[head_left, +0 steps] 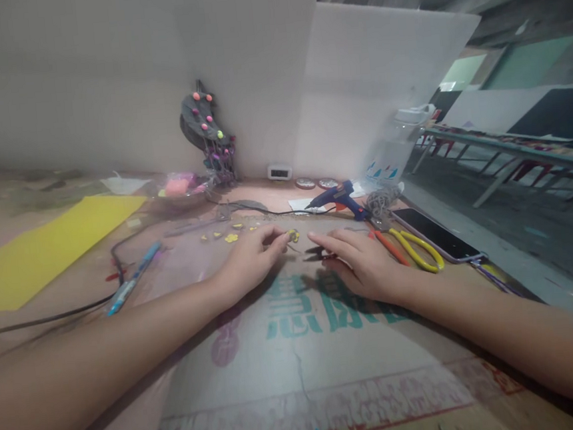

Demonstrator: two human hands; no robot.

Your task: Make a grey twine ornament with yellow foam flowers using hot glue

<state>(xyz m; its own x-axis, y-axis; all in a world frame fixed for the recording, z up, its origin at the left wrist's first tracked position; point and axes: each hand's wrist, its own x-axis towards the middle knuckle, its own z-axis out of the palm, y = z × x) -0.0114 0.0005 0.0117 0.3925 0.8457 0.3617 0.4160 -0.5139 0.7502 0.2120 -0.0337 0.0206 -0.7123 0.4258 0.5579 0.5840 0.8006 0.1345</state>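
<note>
Yellow piece [293, 236] sits pinched in the left hand [253, 258]; beside it, the right hand [368, 261] grips dark snips [314, 255]; apparently trimming, calling for aligned blades.

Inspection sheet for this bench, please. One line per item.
Surface: printed sheet under both hands.
Job's things: small yellow piece in left hand; dark-tipped tool at right hand.
Clutter: glue gun, phone, blue pen, yellow sheet.
Grippers: two bare hands; left pinching, right around the tool.
Cables: black cable running in from the left, near the pen.
Surroundings: pale panels behind, another table on the right.
</note>
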